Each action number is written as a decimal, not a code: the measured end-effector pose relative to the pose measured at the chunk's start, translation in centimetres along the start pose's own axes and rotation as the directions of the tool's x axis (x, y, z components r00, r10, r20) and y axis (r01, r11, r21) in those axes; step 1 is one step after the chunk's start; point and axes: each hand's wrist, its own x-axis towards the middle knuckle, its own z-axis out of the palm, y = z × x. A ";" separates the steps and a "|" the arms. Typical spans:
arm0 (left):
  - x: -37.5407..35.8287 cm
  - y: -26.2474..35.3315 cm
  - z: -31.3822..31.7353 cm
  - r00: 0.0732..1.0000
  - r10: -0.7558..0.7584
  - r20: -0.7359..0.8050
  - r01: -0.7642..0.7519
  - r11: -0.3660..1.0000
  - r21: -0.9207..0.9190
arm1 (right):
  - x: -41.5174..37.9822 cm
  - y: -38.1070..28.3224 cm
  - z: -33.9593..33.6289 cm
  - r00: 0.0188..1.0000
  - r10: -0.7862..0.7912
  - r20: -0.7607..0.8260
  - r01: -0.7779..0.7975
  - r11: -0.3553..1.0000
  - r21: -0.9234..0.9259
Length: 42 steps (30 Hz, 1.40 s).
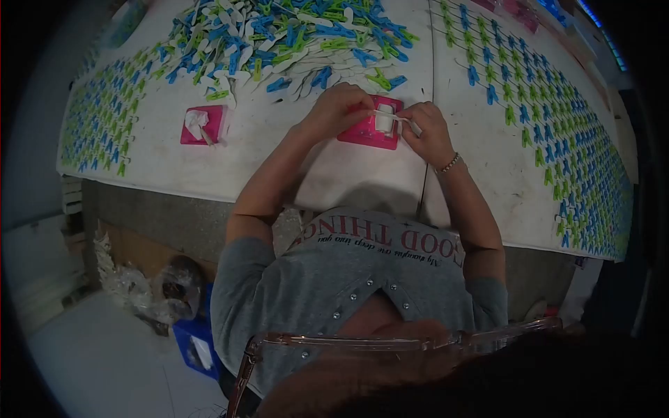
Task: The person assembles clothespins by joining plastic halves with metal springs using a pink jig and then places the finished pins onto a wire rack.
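Observation:
Near the table's front edge lies a pink square base (364, 134) with a white block-like piece (384, 120) on it. My left hand (343, 108) reaches in from the left, its fingers pinching one end of a thin white strip (390, 114). On the other side my right hand (426, 131), with a bead bracelet at the wrist, closes its fingers on the strip's other end. Between both hands the strip passes across the white piece. What the strip is made of cannot be made out.
A second pink square (217, 118) with a crumpled white thing (197, 124) lies to the left. Behind is a heap of blue and green clothes pegs (293, 35) with white pieces. Rows of pegs (101, 118) cover the left side, and more rows (543, 104) the right.

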 end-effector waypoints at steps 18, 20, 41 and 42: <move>1.5 1.0 2.5 0.998 0.059 -0.033 -0.059 0.998 0.000 | 2.5 -2.5 -1.7 0.955 0.297 0.015 -0.254 0.787 0.562; 1.2 0.9 2.5 0.996 0.031 -0.087 -0.041 0.992 -0.115 | 1.8 -1.7 -0.2 0.963 0.268 0.024 -0.243 0.826 0.509; 1.3 1.2 -1.9 0.992 -0.118 0.048 0.126 0.958 -0.256 | 1.7 -1.2 1.6 0.986 0.158 0.046 -0.164 0.911 0.379; 1.1 1.2 -1.8 0.992 -0.118 0.049 0.126 0.958 -0.256 | 1.6 -0.9 1.4 0.986 0.159 0.045 -0.164 0.911 0.378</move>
